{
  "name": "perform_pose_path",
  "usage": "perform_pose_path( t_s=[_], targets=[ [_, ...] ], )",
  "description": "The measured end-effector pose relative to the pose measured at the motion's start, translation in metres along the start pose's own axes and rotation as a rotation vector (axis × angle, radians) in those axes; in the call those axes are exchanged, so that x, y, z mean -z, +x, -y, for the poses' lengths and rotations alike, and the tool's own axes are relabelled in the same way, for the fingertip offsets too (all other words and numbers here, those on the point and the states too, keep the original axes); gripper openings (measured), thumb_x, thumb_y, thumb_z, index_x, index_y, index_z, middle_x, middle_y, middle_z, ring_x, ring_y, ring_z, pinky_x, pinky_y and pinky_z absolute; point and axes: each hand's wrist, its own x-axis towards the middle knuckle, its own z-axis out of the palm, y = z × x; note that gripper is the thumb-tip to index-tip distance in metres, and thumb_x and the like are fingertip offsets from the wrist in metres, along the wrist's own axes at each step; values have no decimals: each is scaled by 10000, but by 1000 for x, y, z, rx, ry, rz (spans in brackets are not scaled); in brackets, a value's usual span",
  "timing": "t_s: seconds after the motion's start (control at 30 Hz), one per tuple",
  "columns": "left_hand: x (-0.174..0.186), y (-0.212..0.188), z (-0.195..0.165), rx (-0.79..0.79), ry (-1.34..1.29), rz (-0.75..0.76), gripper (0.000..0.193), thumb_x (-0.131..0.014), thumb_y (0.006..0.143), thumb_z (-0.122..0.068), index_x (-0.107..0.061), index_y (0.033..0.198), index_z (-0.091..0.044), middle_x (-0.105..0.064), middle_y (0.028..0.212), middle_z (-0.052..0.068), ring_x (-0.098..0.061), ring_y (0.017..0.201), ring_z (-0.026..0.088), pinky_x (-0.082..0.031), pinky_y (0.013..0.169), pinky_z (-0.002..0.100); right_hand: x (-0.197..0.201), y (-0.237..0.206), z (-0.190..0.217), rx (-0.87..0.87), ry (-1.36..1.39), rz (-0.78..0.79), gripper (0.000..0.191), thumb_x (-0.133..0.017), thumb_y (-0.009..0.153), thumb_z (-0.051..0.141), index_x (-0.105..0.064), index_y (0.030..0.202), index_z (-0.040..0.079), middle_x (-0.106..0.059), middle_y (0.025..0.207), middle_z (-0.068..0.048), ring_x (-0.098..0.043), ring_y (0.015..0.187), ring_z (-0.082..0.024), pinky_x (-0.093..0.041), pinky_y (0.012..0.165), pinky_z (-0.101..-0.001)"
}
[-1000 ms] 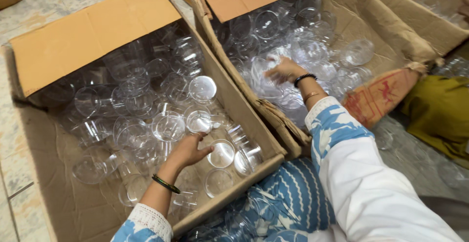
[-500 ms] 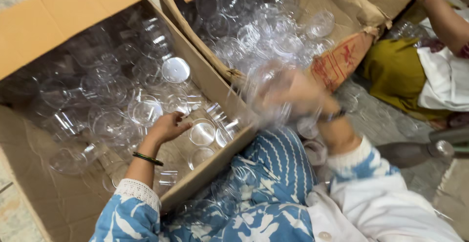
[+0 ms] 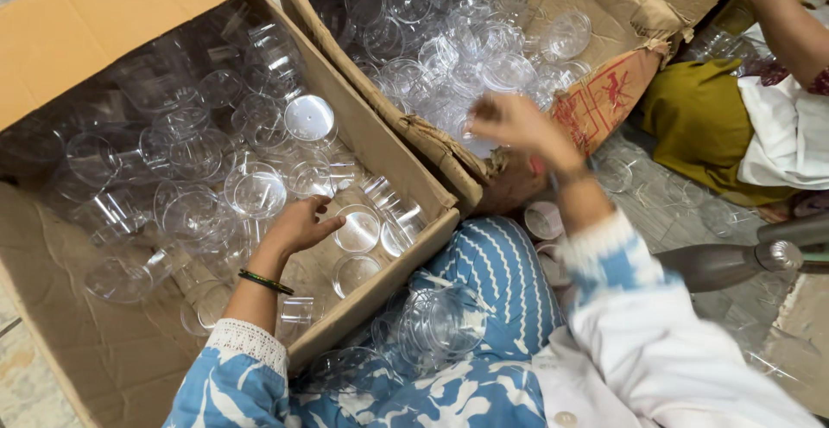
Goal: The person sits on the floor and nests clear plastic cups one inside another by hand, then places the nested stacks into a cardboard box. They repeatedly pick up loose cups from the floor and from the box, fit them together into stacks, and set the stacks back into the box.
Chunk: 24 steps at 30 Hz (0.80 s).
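Now, left hand (image 3: 298, 225): fingers half open, tips touching a clear plastic lid (image 3: 357, 228) at 3 o'clock inside the left box (image 3: 104, 13).
Right hand (image 3: 514, 126): blurred above the right box (image 3: 639, 0); grip cannot tell.
Risk: lids look slippery and may slide off.
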Motion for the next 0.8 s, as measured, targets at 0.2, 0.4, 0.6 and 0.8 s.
perform_pose_path(
  t_s=[0.2, 0.4, 0.6, 0.8],
  targets=[
    [6, 4, 7, -16, 11, -14, 764, -759, 805, -516, -612, 1361, -14, -702, 1267, 213, -707, 1133, 337, -560, 960, 417, -23, 104, -72, -493, -657, 452, 1056, -803, 657, 786, -670, 1281, -55, -652, 1290, -247, -622, 1199, -399, -492, 1027, -463],
    [10, 4, 3, 30, 60, 18, 767, -749, 808, -531, -596, 1383, -47, -686, 1289, 197, -678, 1160, 349, -535, 985, 416, -27, 93, -82, -577, -455, 449, 1121, -875, 523, 551, -548, 1453, 18, -628, 1430, -231, -639, 1268, -394, -552, 1024, -458],
    [13, 2, -6, 33, 51, 42, 751, -746, 807, -510, -598, 1382, -50, -692, 1281, 193, -687, 1158, 342, -536, 979, 415, -19, 91, -68, -720, -446, 716, 1178, -869, 612, 576, -320, 1593, 225, -340, 1646, -178, -398, 1452, -401, -417, 1127, -551],
    [21, -3, -9, 33, 49, 10, 753, -755, 814, -499, -593, 1378, -27, -682, 1284, 209, -677, 1161, 360, -528, 988, 416, 4, 87, -84, -873, -97, 822, 983, -842, 654, 468, -453, 1535, 268, -261, 1664, -139, -372, 1454, -398, -473, 1089, -574]
  ],
)
